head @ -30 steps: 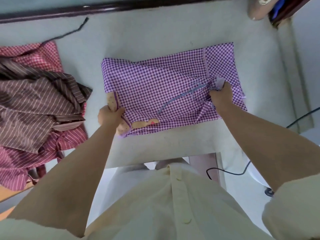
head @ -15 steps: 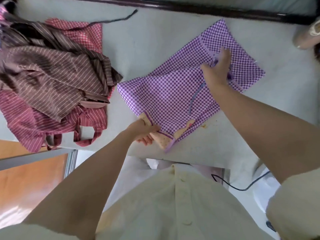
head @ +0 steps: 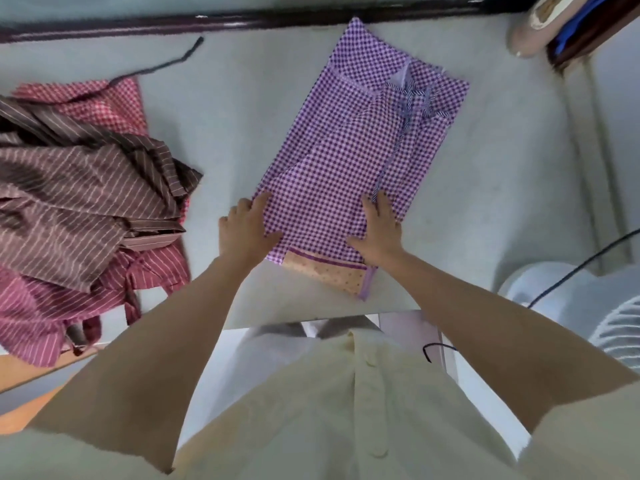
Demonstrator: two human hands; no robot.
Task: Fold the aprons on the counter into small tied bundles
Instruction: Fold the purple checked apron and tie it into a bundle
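On the near half of the pale bench point(head: 242, 116), the purple gingham apron point(head: 349, 161) lay folded into a long panel that ran from the near edge toward the far rail, angled a little to the right. The left hand point(head: 246, 230) rested on its near left edge with fingers straight and spread, gripping nothing. The right hand point(head: 379, 233) pressed flat on the near right side, also with straight fingers and holding nothing. A peach dotted band point(head: 329, 271) showed at the apron's near end, close to the lip of the bench. The apron's striped ties point(head: 419, 102) lay bunched at the far right corner, partly under a fold.

To the left, well apart from the panel, a brown striped apron point(head: 79, 202) sat heaped on a red striped apron point(head: 45, 306), with a red gingham apron point(head: 104, 102) behind them.

The likely trouble was slippage. The stacked layers looked loose, so lifting both palms at once could let the top flap slide and the edges splay. Because the panel sat skewed, a roll begun from the near end might run crooked. The ties could also get trapped inside, leaving nothing free to knot. The near band might droop over the lip if nudged.
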